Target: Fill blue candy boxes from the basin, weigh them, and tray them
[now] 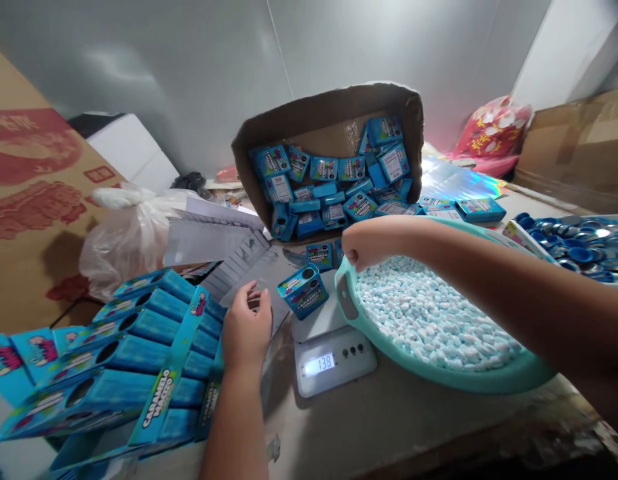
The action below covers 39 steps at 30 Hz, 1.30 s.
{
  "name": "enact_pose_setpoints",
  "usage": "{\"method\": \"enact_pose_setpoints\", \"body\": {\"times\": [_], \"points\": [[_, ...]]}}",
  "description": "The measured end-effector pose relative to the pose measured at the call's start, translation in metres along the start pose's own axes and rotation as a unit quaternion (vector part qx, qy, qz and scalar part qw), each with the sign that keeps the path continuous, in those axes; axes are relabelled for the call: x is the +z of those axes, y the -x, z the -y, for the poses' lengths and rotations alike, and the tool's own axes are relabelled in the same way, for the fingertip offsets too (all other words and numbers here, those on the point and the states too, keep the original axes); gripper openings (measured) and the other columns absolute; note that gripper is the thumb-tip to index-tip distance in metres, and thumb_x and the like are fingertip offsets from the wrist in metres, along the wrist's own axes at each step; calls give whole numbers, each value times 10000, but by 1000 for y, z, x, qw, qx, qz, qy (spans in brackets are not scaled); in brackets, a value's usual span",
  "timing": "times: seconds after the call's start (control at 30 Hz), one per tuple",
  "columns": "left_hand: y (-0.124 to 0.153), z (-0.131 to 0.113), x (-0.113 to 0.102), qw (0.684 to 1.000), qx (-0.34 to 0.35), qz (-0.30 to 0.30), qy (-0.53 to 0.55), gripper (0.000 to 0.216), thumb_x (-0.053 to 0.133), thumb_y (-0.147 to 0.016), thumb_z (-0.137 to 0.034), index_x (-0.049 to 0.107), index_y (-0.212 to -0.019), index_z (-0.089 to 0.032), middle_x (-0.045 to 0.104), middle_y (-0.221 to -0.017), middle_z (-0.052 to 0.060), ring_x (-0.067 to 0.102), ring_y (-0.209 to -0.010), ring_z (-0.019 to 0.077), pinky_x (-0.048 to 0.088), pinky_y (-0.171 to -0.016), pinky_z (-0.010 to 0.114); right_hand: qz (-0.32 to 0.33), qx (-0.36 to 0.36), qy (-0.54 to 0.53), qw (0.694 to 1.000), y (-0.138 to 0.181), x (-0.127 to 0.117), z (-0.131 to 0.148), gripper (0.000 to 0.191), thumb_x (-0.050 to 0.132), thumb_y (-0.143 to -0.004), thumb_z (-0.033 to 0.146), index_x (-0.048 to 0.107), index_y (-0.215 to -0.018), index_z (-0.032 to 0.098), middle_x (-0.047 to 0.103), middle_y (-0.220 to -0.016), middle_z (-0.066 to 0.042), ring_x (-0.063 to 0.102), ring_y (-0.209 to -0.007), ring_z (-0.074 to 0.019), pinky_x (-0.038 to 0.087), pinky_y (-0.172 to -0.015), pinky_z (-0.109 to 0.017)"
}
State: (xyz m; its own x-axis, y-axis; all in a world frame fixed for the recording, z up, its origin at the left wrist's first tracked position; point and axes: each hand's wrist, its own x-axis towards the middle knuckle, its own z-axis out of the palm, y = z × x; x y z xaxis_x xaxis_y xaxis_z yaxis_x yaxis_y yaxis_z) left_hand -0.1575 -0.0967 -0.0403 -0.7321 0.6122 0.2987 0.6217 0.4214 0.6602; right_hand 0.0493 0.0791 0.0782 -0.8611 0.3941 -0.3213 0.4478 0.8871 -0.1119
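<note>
A small blue candy box (303, 291) stands tilted on a white digital scale (333, 357) whose display reads 138. My left hand (246, 327) hovers just left of the box, fingers slightly spread, holding nothing that I can see. My right hand (361, 245) is closed in a fist over the near rim of a teal basin (469, 380) full of white and pale blue candies (429, 317). What the fist holds is hidden.
A tipped cardboard carton (333, 123) at the back holds several blue boxes. A blue display rack (139, 360) with packs lies at left. A plastic bag (123, 233), papers (223, 253), a tray of blue caps (583, 247) and a large carton (579, 147) surround the scale.
</note>
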Motion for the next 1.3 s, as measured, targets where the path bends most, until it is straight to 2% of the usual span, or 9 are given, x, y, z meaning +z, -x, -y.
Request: {"method": "enact_pose_setpoints", "body": {"times": [0.23, 0.47, 0.53, 0.67, 0.73, 0.83, 0.9, 1.07, 1.3], "points": [[-1, 3, -2, 1000, 10, -9, 23, 452, 529, -875, -423, 629, -1237, -171, 746, -1053, 108, 711, -943, 255, 552, -817, 372, -234, -91, -167, 953, -23, 12, 19, 112, 677, -874, 162, 761, -942, 129, 719, -858, -43, 592, -747, -133, 402, -672, -245], [-2, 5, -2, 999, 11, -3, 31, 444, 533, -872, -405, 630, -1227, -157, 741, -1044, 110, 712, -934, 248, 557, -818, 368, -261, -130, -155, 944, -38, 26, 26, 133, 676, -892, 191, 756, -985, 140, 737, -999, -79, 647, -902, -176, 452, -777, -254], [-1, 4, -2, 999, 7, -3, 31, 440, 542, -868, -393, 627, -1232, -161, 742, -1047, 108, 712, -938, 248, 556, -816, 367, -224, -85, -78, 968, -30, 19, 20, 181, 608, -933, 222, 765, -971, 140, 737, -1020, -102, 646, -927, -203, 450, -788, -282], [0, 1, -1, 1000, 2, -3, 31, 451, 545, -876, -398, 600, -1267, -181, 743, -1063, 98, 712, -951, 241, 555, -801, 353, -53, 15, 33, 998, -11, 4, -6, 180, 631, -870, 181, 782, -828, 92, 726, -829, -140, 639, -745, -227, 444, -697, -332], [1, 1, 0, 1000, 8, -3, 29, 448, 544, -881, -402, 596, -1268, -184, 743, -1061, 95, 711, -943, 236, 551, -810, 350, 25, 58, 33, 997, -7, 3, -22, 159, 707, -805, 177, 789, -897, 77, 719, -825, -133, 641, -720, -236, 454, -685, -348], [1, 2, 1, 1000, 15, -2, 27, 440, 544, -884, -414, 604, -1254, -185, 745, -1037, 92, 709, -935, 241, 549, -818, 356, 157, 124, -16, 980, -13, 12, -39, 412, 821, -730, 301, 762, -1060, 62, 709, -907, -136, 659, -766, -262, 495, -712, -376], [1, 3, 2, 999, 12, 2, 29, 436, 547, -882, -421, 609, -1246, -189, 746, -1036, 90, 709, -938, 245, 550, -816, 359, 217, 134, -59, 965, -22, 23, -43, 540, 881, -649, 393, 755, -1033, 34, 697, -867, -134, 660, -751, -265, 523, -706, -384], [0, 1, 0, 1000, 4, 6, 28, 440, 547, -880, -421, 607, -1254, -195, 745, -1062, 91, 711, -947, 246, 551, -791, 350, 263, 138, -122, 947, -35, 41, -43, 583, 927, -520, 469, 750, -852, 23, 658, -697, -94, 644, -688, -255, 549, -686, -404], [-1, 8, 3, 999, 8, 24, 25, 444, 544, -887, -445, 614, -1247, -196, 747, -1055, 102, 713, -922, 248, 557, -753, 343, 229, 112, -139, 957, -21, 35, -32, 418, 861, -610, 480, 729, -690, 92, 586, -521, -21, 590, -548, -182, 497, -603, -318]]}}
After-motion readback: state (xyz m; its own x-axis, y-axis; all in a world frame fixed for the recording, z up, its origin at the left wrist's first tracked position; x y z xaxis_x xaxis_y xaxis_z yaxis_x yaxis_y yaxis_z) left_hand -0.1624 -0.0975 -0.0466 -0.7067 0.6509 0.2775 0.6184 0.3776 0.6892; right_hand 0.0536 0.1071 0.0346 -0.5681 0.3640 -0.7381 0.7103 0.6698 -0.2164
